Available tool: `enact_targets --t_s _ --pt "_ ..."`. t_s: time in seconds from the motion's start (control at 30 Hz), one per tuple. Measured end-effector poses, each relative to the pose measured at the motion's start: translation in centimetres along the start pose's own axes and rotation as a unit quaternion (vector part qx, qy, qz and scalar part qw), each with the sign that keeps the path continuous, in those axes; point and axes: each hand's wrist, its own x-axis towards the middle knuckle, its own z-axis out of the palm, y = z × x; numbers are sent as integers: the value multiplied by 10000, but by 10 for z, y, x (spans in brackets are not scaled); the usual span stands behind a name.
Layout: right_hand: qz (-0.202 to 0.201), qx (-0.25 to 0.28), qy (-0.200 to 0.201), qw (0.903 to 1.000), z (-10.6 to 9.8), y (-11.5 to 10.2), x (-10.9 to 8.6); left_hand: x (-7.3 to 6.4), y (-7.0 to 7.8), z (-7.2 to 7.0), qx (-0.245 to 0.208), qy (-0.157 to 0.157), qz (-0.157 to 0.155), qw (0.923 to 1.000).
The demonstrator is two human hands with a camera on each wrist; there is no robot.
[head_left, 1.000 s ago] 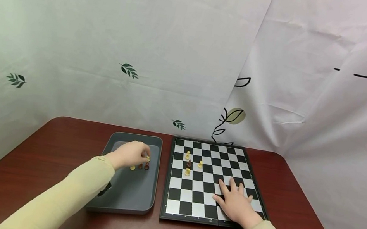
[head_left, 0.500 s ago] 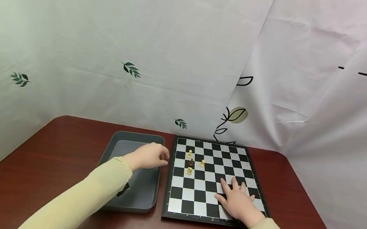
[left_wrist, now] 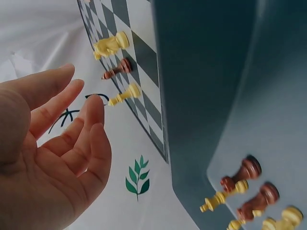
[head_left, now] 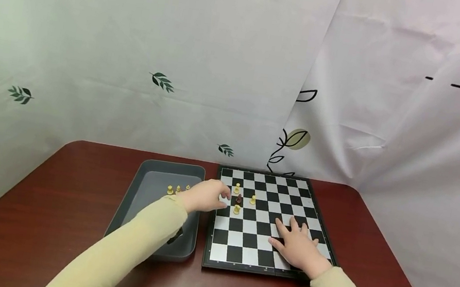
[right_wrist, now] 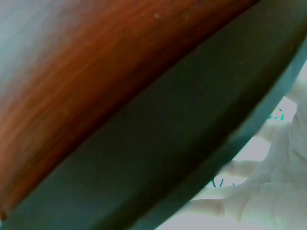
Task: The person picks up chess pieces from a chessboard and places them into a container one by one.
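My left hand (head_left: 205,195) hovers at the left edge of the chessboard (head_left: 240,255), its fingers loosely bent. In the left wrist view a gap shows between thumb and fingers (left_wrist: 98,153), with nothing between them. Just right of it on the board stand a yellow knight (head_left: 237,209), a dark brown chess piece (head_left: 239,199) and two more yellow pieces, one (head_left: 237,188) farther back and one (head_left: 253,199) to the right. My right hand (head_left: 299,249) rests flat on the board's near right part, fingers spread; the right wrist view shows its palm side (right_wrist: 268,196) beyond the board's dark edge.
Left of the board sits a grey tray (head_left: 174,165), partly covered by my left forearm. Yellow chess pieces (head_left: 170,190) and brown ones (left_wrist: 261,199) stand in it. The reddish-brown table (head_left: 73,190) ends at a patterned white cloth (head_left: 193,119).
My left hand has moved right, from the chess pieces in the tray to over the board's left edge. The right hand and the pieces on the board have stayed put.
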Motion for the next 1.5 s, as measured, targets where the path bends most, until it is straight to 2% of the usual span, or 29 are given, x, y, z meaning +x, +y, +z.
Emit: enact_targets --t_s 0.2,0.77,1.0,1.5 --pt "-35 -64 24 10000 -2 -1 0 6 5 4 11 -96 119 9999" --pt "-43 -46 24 10000 1 0 -1 14 17 14 183 -210 142 9995" --pt "-65 -46 83 9999 2 1 -1 20 17 19 342 -269 78 9990" --pt "-41 7 168 9998 4 0 -3 25 19 23 647 -296 262 9971"
